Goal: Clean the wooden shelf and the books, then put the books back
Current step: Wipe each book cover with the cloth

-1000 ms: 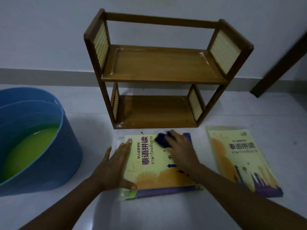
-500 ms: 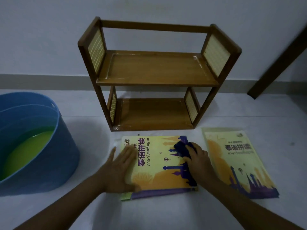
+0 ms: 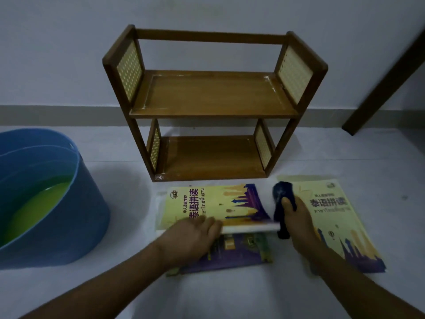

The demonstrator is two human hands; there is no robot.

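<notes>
The shelf (image 3: 213,97) is bare. One book (image 3: 213,206) is being lifted by the left hand (image 3: 190,238); a cloth (image 3: 281,203) is gripped by the right hand (image 3: 296,224). No books are put back.

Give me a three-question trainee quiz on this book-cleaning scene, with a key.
1. True or false: both tiers of the wooden shelf hold no books.
2. What does the right hand grip? A) dark cloth B) sponge C) brush
3. Fill in: the left hand lifts the near edge of the top book, uncovering a ____ cover beneath.

Key: 1 true. 2 A, the dark cloth. 3 purple, on the lower book.
</notes>
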